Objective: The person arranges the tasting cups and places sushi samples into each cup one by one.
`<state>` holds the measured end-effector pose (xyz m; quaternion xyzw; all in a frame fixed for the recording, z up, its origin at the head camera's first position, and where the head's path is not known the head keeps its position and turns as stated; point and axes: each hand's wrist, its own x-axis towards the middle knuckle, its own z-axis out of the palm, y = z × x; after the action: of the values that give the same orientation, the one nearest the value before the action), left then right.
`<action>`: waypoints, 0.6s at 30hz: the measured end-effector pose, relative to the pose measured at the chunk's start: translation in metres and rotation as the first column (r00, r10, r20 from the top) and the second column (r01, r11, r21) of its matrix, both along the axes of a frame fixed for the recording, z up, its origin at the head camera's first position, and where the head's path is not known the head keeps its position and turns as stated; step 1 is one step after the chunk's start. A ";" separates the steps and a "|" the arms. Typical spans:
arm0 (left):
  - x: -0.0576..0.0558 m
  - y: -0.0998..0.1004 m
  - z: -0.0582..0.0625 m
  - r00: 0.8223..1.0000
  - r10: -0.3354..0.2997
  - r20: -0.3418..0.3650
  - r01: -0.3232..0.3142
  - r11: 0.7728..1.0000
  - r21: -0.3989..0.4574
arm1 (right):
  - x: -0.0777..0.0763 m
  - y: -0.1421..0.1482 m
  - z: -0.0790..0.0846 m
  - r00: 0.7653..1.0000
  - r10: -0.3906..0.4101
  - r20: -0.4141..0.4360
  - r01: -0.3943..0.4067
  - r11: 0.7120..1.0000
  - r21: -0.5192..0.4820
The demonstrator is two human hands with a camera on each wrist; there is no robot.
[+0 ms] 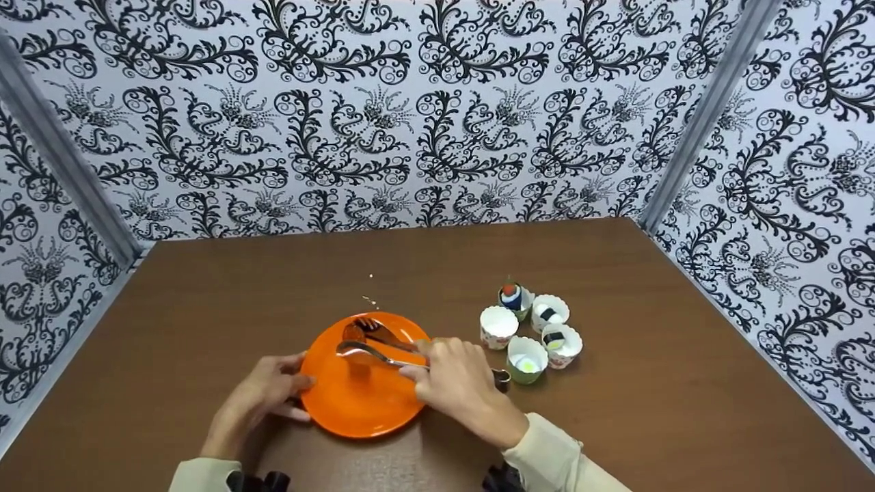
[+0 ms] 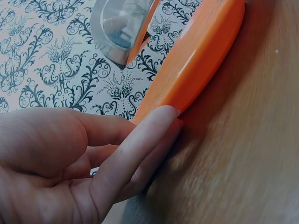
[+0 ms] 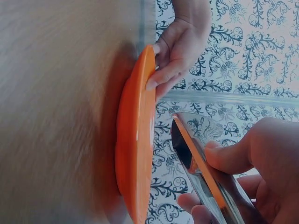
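A round orange plate point(image 1: 362, 403) is on the table. My left hand point(image 1: 263, 393) pinches its left rim, thumb on top and fingers under the edge, as the left wrist view shows. In my right hand point(image 1: 461, 383) I hold metal serving tongs point(image 1: 383, 357) over the plate, with one spoon-like end and one slotted, fork-like end. The tongs' ends point(image 3: 189, 140) are apart from the plate in the right wrist view. An orange-brown patch shows by their tips; whether it is food or a reflection I cannot tell.
Right of the plate stand several paper baking cups: a white cup point(image 1: 499, 324), a green cup point(image 1: 526, 367) with a yellow-and-white bit inside, and others with sushi-like pieces point(image 1: 549, 314). One piece has a red top point(image 1: 509, 294). Small pale crumbs point(image 1: 370, 299) lie behind the plate. Patterned walls enclose the table.
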<state>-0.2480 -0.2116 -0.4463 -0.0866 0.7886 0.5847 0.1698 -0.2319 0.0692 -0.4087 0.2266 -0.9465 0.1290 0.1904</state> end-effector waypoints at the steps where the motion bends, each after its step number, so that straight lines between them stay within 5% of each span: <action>1: 0.000 0.000 0.000 1.000 0.003 0.002 -0.003 1.000 -0.001 | 0.000 0.002 0.000 1.000 -0.004 -0.006 0.004 1.000 0.002; 18: 0.000 -0.002 -0.001 1.000 -0.028 -0.014 0.028 1.000 0.007 | 0.000 0.030 0.006 0.989 -0.053 -0.138 0.049 0.998 -0.038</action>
<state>-0.2485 -0.2135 -0.4472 -0.0709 0.7888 0.5855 0.1730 -0.2323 0.0997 -0.4025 0.2074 -0.9340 0.1243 0.2630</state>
